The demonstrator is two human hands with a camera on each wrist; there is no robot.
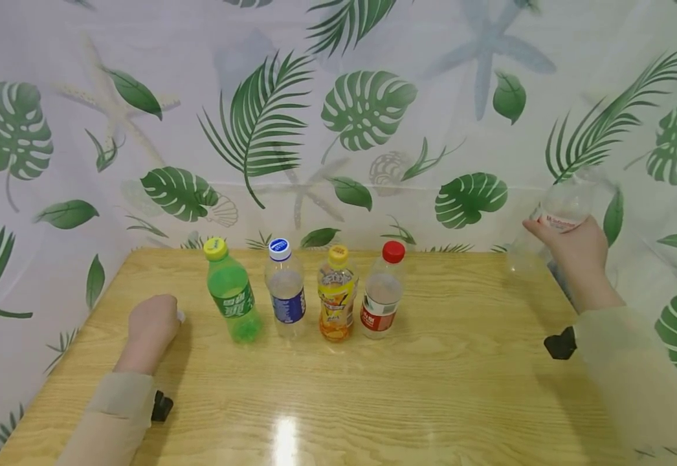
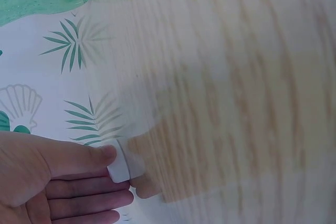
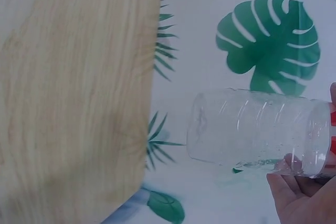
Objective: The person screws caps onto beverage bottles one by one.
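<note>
My right hand [image 1: 583, 252] grips a clear plastic bottle [image 1: 577, 194] with a red-and-white label around its middle. It is tilted over the table's back right corner, base towards the lower left. In the right wrist view, the see-through lower half of this bottle [image 3: 247, 129] shows beyond the fingers, against the patterned cloth. On the left of the table, my left hand [image 1: 152, 323] pinches a small white bottle cap [image 2: 119, 163] between thumb and fingers, close to the wood. Only a sliver of that cap appears in the head view.
Upright in a row stand a green bottle [image 1: 236, 291], a clear blue-labelled bottle [image 1: 286, 307], a yellow-capped bottle with orange printing [image 1: 336, 304] and a red-capped bottle [image 1: 382, 298]. Leaf-patterned cloth [image 1: 327, 39] hangs behind and beside the wooden table [image 1: 461, 362].
</note>
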